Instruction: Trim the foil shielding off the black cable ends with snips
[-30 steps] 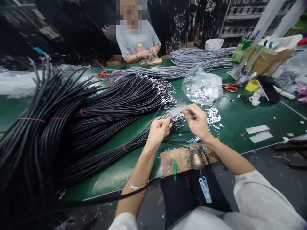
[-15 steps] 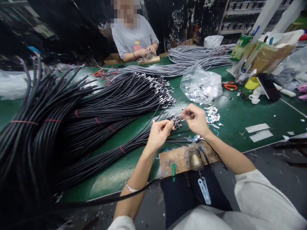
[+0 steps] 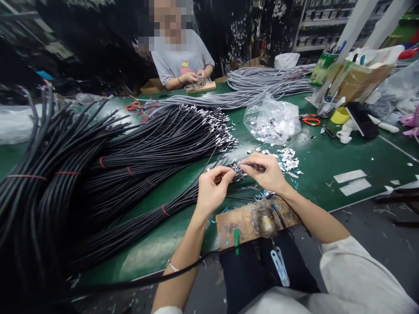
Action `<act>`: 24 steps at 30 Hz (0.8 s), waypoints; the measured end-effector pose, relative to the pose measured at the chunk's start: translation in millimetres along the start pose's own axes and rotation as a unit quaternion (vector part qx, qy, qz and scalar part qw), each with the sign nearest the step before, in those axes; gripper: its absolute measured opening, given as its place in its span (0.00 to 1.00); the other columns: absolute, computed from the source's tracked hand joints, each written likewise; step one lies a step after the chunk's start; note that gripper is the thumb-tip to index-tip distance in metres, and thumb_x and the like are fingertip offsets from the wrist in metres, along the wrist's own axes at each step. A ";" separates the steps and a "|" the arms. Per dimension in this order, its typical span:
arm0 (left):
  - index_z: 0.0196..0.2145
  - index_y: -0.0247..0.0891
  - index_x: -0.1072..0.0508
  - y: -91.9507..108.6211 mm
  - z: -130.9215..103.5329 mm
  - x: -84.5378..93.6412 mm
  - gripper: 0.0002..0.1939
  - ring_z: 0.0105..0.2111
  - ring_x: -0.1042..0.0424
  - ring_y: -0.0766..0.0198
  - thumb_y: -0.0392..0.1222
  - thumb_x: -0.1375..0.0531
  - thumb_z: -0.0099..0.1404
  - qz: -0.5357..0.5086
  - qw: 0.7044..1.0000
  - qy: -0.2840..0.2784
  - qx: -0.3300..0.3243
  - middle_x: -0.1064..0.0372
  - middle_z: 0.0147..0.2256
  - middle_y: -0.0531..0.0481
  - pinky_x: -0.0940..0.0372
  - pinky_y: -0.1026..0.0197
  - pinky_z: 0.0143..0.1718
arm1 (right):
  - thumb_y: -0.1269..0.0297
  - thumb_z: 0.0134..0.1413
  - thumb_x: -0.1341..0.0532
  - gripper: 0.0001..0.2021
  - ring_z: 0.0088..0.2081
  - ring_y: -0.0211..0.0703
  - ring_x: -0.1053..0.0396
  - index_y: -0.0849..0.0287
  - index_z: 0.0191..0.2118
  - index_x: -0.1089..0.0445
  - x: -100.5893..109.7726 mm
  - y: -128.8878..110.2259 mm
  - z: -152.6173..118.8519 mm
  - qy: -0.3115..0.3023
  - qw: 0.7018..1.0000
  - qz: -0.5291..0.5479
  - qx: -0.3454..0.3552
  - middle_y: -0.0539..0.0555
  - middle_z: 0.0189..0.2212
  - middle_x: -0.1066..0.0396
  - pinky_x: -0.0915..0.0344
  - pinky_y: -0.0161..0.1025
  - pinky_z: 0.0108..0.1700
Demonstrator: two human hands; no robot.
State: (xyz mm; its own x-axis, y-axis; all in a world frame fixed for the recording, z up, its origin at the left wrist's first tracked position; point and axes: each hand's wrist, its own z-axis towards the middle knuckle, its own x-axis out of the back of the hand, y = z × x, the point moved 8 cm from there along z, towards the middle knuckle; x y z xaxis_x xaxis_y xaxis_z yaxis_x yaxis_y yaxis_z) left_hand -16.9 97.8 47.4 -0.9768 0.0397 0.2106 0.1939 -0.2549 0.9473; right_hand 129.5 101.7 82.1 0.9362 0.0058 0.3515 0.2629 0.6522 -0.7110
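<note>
My left hand (image 3: pixel 213 186) is closed in a pinch on a cable end, over the tips of a tied bundle of black cables (image 3: pixel 183 197). Close against it, my right hand (image 3: pixel 266 173) pinches at the same spot; a dark sliver shows under its fingers, too small to name. The fingertips of both hands nearly touch. Thin wires with pale tips stick out around them. Below the hands is a wooden board (image 3: pixel 229 224) with a stained metal fixture (image 3: pixel 267 223) and a green clip (image 3: pixel 236 237).
Larger bundles of black cables (image 3: pixel 157 144) fill the left side. A clear plastic bag (image 3: pixel 273 120) of scraps, paper bits (image 3: pixel 288 159) and orange-handled scissors (image 3: pixel 310 120) lie beyond my hands. A co-worker (image 3: pixel 183 61) sits across the green table (image 3: pixel 327 174), near grey cables (image 3: pixel 262 80).
My right hand has come down and left, bringing its fingertips to those of my left hand. The left hand keeps its pinch. The view has shifted slightly.
</note>
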 end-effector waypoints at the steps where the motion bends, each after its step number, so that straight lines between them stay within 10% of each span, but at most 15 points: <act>1: 0.28 0.34 0.25 0.7 -0.5 0.2 0.10 0.24 0.35 0.68 0.45 0.39 0.59 0.007 1.000 0.004 -0.004 0.30 0.24 0.51 0.40 0.67 0.27 | 0.64 0.54 0.38 0.06 0.26 0.35 0.35 0.59 0.32 0.25 0.3 -0.5 -0.5 -0.003 1.000 -0.007 0.005 0.51 0.26 0.29 0.40 0.35 0.28; 24: 0.27 0.33 0.27 1.0 -2.1 3.6 0.11 0.17 0.37 0.73 0.45 0.36 0.57 -0.051 0.998 0.038 0.007 0.34 0.19 0.54 0.41 0.69 0.19 | 0.72 0.46 0.39 0.06 0.25 0.35 0.34 0.58 0.31 0.24 -3.2 2.1 -5.7 0.023 0.997 -0.073 -0.005 0.50 0.25 0.27 0.38 0.36 0.28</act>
State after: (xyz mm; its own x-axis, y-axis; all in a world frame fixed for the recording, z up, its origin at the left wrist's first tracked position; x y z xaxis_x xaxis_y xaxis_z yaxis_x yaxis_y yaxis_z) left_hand -20.4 95.8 48.5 -0.9955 -0.0082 0.0944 0.0936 -0.2404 0.9662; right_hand 128.3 98.7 76.0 0.8977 -0.1224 0.4233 0.3984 0.6358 -0.6611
